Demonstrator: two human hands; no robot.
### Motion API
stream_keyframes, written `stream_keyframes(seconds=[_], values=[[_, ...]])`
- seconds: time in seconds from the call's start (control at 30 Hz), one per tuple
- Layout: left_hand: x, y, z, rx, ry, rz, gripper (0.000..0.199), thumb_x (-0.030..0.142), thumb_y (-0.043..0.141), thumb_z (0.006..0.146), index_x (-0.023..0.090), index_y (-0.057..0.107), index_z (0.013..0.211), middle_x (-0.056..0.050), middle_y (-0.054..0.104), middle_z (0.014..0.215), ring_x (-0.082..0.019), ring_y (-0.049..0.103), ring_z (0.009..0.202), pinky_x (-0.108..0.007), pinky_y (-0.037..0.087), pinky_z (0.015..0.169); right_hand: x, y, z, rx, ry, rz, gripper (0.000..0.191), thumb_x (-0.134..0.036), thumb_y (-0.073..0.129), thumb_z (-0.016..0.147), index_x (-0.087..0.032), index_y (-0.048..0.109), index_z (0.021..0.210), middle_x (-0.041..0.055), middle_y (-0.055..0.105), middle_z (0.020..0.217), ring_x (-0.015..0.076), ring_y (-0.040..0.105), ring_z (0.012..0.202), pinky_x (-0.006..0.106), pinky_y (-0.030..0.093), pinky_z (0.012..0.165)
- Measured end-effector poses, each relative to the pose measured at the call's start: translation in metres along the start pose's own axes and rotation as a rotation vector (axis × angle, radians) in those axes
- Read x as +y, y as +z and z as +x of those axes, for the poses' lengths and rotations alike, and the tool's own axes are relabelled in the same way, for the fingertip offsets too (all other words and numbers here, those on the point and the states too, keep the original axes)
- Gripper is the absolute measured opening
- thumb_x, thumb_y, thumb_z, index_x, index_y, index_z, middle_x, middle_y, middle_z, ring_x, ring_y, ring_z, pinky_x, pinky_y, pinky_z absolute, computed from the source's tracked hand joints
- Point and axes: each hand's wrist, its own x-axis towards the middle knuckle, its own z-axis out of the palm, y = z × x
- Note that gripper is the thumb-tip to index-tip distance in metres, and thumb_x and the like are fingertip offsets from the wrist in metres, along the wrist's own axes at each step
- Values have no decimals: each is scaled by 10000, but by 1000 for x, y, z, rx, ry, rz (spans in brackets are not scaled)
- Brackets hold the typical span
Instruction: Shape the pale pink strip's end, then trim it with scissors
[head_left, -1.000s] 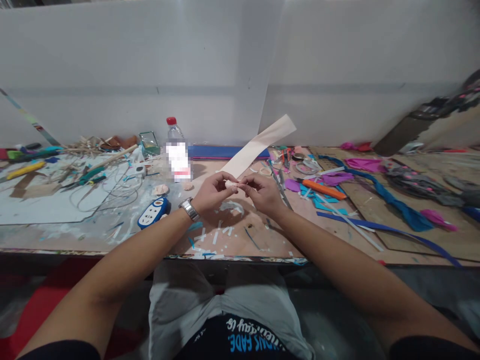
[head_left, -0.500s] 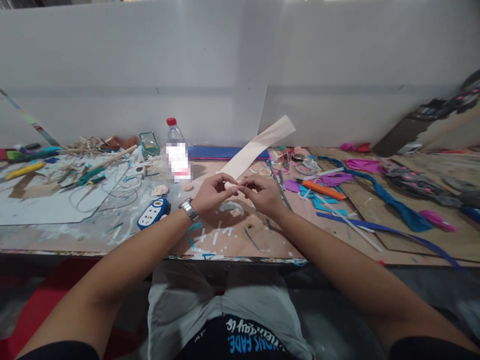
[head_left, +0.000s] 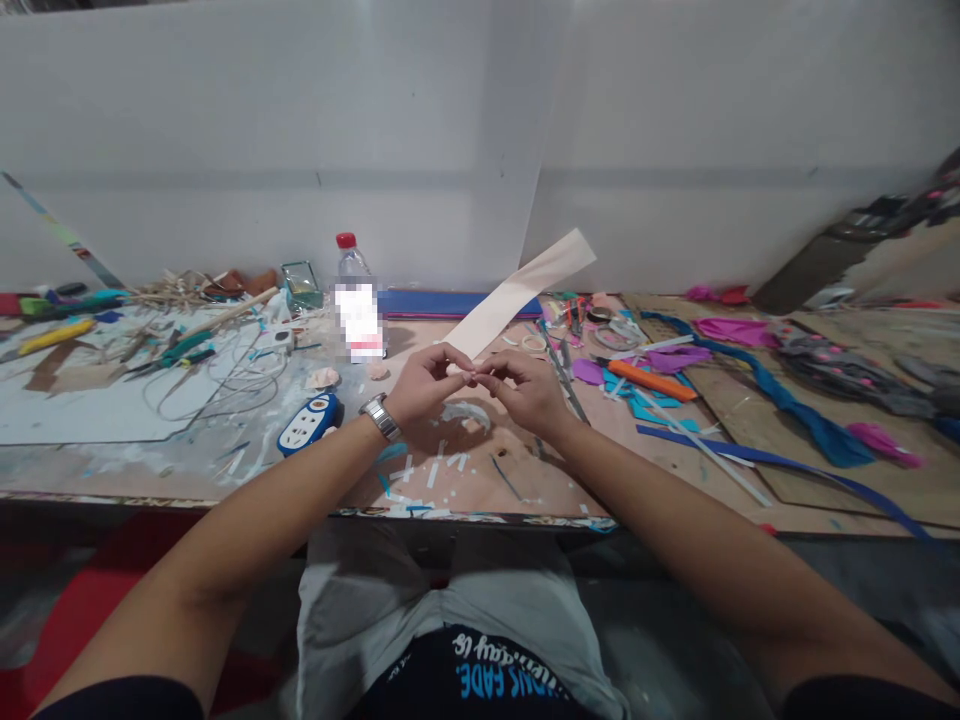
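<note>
A long pale peach paper strip (head_left: 521, 288) slants up and to the right from behind my fingers. My left hand (head_left: 424, 390), with a metal watch at its wrist, is closed on the strip's gathered near end. Opposite it, my right hand (head_left: 525, 395) pinches the same small bunched end, fingertips meeting the left ones. The fingers partly hide this bunched bit. Two small crumpled peach paper pieces, a paler one (head_left: 324, 378) and a rounder one (head_left: 378, 371), lie on the table to the left of my hands.
Left of my hands are a blue-and-white power socket (head_left: 307, 424) and a red-capped bottle (head_left: 358, 300). Pliers (head_left: 184, 345) and cables lie further left. On the right are an orange cutter (head_left: 651, 381), blue ribbon (head_left: 787, 465) and coloured paper scraps. White snippets (head_left: 435, 468) lie nearer me.
My fingertips have shifted slightly on the bunched paper end, and less of it shows between them. The strip stays at nearly the same slant; the whole view has moved a little.
</note>
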Motion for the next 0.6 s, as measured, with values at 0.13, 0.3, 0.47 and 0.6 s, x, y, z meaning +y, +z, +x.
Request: stream_keyframes(seconds=[0.13,0.3,0.47,0.6], values=[[-2,-2,0,-29,-34,7,299,382,823,765,138,670,843,-71,698,873,-159,654,810,-309,532,767,5,0,0,14,-20,-26,273,-485,713,890,-216,756,872,36,743,784,152,622,639,294,485,615],[-2,-2,0,-39,-53,-25,418,366,868,714,149,632,982,-80,697,972,-165,660,887,-279,521,771,10,1,-1,-8,34,-21,282,-471,672,923,-198,709,864,35,707,769,148,608,639,292,471,612],[-1,-3,0,-55,-106,-160,551,307,896,680,178,574,1109,-77,701,1045,-170,678,969,-290,522,852,15,4,-2,-62,85,126,285,-473,627,949,-194,641,891,27,665,825,124,584,600,274,464,573],[-4,-4,0,-53,-141,-221,547,334,887,695,191,562,1111,-56,712,986,-165,684,929,-311,530,863,16,5,-2,-87,77,120,261,-453,621,953,-198,639,899,37,669,882,123,583,632,267,469,586]])
